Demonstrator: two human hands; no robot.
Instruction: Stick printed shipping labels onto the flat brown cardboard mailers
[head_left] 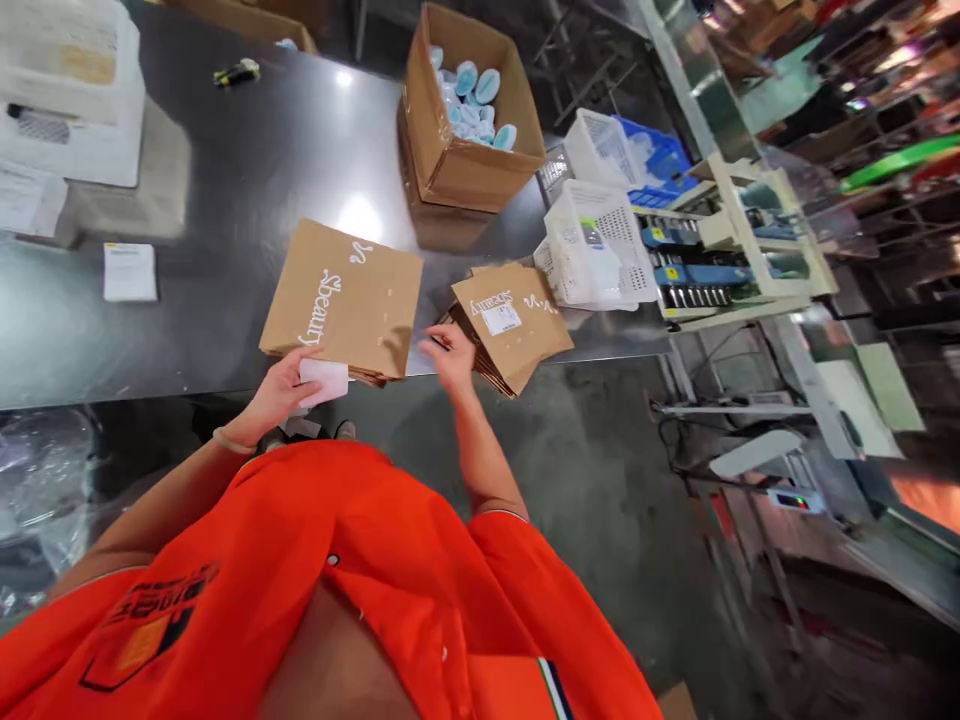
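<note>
My left hand [283, 388] is closed on a small pad of white labels [324, 382], at the front edge of a stack of flat brown cardboard sheets [352, 300]. The top sheet carries white "Sbeauty" lettering and shows no label. My right hand [451, 360] is between this stack and a second, fanned pile of the same cardboard [517, 325]. Its fingers are loosely bent, thumb and forefinger apart, and I see nothing held in them. On the top piece of the right pile sits a white printed label [501, 319].
On the metal table [300, 130] stands an open carton [480, 170] of pale blue-and-white items. White baskets [600, 245] and a blue crate [660, 165] stand to the right. A white machine [75, 90], a white card [130, 272] and a yellow-black cutter [237, 73] are left.
</note>
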